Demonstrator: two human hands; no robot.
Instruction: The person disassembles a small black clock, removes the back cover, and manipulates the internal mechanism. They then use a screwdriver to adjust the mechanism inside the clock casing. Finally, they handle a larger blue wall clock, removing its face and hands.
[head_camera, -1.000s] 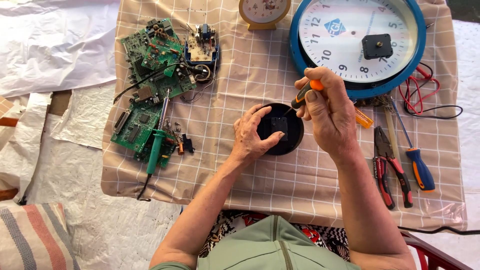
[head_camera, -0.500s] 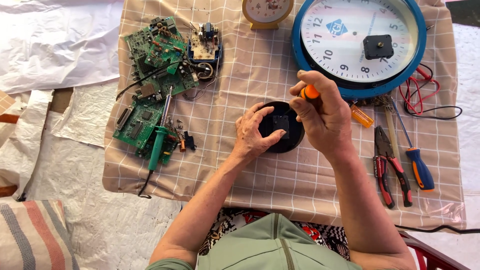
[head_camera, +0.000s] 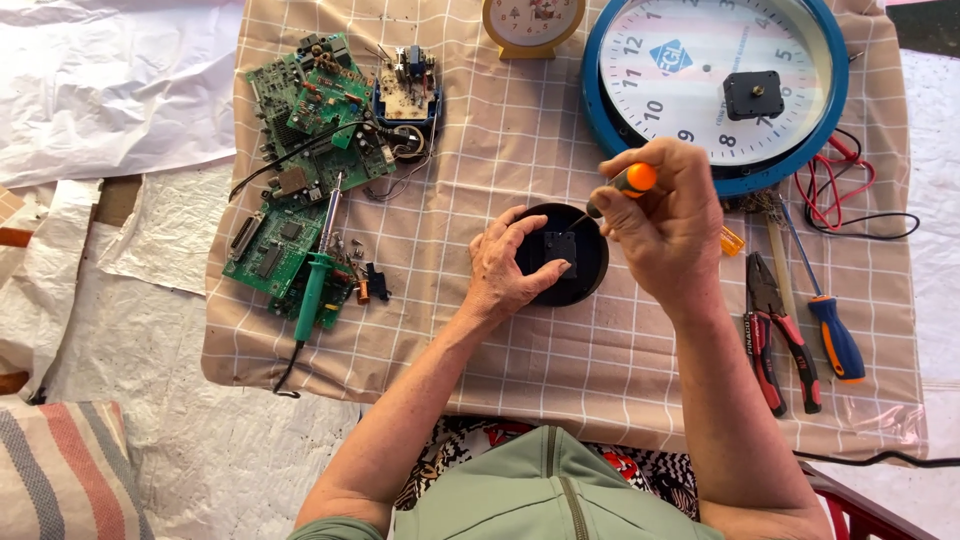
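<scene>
A small round black clock body (head_camera: 563, 254) lies on the checked beige cloth (head_camera: 480, 340), its square black movement facing up. My left hand (head_camera: 505, 265) rests on its left rim and steadies it. My right hand (head_camera: 668, 225) is closed around a small screwdriver with an orange-capped handle (head_camera: 630, 181); the thin shaft slants down and left to the top of the movement. Just beyond my right hand lies a big blue-rimmed wall clock (head_camera: 715, 85), face up, with no hands and a black block at its centre.
Green circuit boards (head_camera: 300, 180) and a green soldering iron (head_camera: 318, 275) lie at the left. Red-handled pliers (head_camera: 768, 335) and a blue-and-orange screwdriver (head_camera: 825, 320) lie at the right, with red and black leads (head_camera: 850, 190) behind. A small beige clock (head_camera: 530, 22) sits at the far edge.
My right hand has turned the screwdriver so its orange cap is more exposed and the shaft shows. The left hand stays on the black clock body. The view has shifted slightly.
</scene>
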